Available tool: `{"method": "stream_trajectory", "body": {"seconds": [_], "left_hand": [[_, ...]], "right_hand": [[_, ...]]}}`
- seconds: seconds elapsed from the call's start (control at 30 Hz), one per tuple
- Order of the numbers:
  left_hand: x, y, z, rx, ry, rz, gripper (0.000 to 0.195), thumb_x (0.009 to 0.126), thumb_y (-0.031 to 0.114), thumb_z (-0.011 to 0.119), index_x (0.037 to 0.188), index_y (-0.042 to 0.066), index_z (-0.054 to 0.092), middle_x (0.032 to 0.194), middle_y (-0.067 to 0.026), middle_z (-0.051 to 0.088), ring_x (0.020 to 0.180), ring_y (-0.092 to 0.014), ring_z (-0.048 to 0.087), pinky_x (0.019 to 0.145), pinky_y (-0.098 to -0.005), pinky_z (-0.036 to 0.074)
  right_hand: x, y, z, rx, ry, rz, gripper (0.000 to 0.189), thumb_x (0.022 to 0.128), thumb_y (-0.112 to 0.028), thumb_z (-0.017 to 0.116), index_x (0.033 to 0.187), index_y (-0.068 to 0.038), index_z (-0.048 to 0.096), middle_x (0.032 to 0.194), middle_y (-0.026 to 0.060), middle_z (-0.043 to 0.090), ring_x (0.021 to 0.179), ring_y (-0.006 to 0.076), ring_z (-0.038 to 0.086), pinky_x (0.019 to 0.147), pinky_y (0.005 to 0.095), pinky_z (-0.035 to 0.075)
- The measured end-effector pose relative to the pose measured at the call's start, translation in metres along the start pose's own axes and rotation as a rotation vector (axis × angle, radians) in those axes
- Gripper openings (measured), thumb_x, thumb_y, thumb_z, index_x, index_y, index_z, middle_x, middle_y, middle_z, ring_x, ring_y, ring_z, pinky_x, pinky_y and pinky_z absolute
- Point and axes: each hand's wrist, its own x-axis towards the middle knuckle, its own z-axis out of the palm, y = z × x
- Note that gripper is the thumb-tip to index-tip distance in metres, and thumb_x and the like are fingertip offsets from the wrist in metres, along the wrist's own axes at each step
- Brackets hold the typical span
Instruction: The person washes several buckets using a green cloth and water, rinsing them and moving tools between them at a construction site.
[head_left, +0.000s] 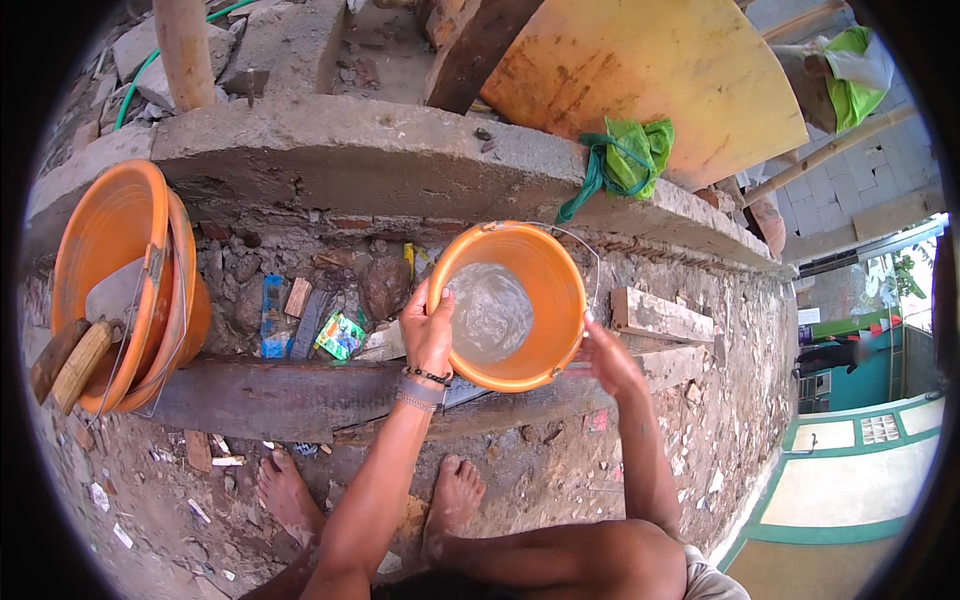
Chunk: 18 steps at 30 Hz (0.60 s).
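An orange plastic bucket (559, 300) with cloudy grey water swirling in its bottom is in front of me, tilted so its mouth faces the camera. My left hand (429, 326), with bracelets on the wrist, grips the bucket's left rim, thumb over the edge. At the right side, my right hand (611, 358) has its fingers by the outer wall, partly spread; whether it bears any weight cannot be told. The wire handle hangs out at the upper right. Stacked orange buckets (112, 225) lean at the far left, holding a trowel-like metal blade (114, 294) and wooden handles (84, 364).
Wooden planks (255, 397) lie across the dirt near my bare feet. A concrete ledge (360, 142) runs beyond the bucket, with a green bag (637, 154) on it. Wood blocks (660, 315) lie at right. A person (829, 356) stands far off.
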Motion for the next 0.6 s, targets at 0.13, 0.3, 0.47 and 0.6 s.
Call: {"method": "stream_trajectory", "body": {"seconds": [0.13,0.3,0.47,0.6], "left_hand": [[-0.028,0.016,0.018,-0.039,0.007,-0.006,0.038,0.098,0.007,0.066,0.134,-0.001,0.061,0.098,0.0057,0.060,0.084,-0.003,0.049,0.075,-0.0210,0.042],[-0.062,0.047,0.027,0.040,0.035,0.120,0.043,0.099,0.003,0.063,0.141,-0.004,0.054,0.119,-0.0034,0.064,0.104,-0.007,0.056,0.090,-0.0246,0.046],[-0.098,0.090,0.060,0.067,-0.067,0.160,0.045,0.098,-0.001,0.061,0.141,-0.006,0.050,0.131,-0.0082,0.061,0.117,-0.012,0.055,0.101,-0.0267,0.042],[-0.120,0.113,0.069,-0.057,-0.116,0.161,0.052,0.096,0.003,0.061,0.145,-0.005,0.045,0.131,-0.0084,0.058,0.111,-0.012,0.056,0.094,-0.0264,0.046]], "right_hand": [[-0.011,0.042,0.021,0.285,-0.279,0.181,0.069,0.098,-0.058,0.056,0.140,-0.004,0.048,0.127,0.0174,0.061,0.100,0.0260,0.067,0.073,0.0402,0.057],[-0.020,0.039,0.057,0.536,-0.201,0.103,0.052,0.103,-0.035,0.057,0.139,0.000,0.047,0.125,0.0131,0.064,0.101,0.0234,0.069,0.081,0.0377,0.059],[-0.065,0.023,0.048,0.747,0.073,-0.248,0.044,0.098,-0.017,0.058,0.137,0.002,0.048,0.131,0.0146,0.061,0.114,0.0252,0.064,0.103,0.0408,0.052],[-0.109,-0.010,0.030,0.787,0.156,-0.492,0.044,0.100,-0.032,0.050,0.132,-0.002,0.055,0.121,0.0131,0.065,0.111,0.0224,0.065,0.097,0.0385,0.053]]}}
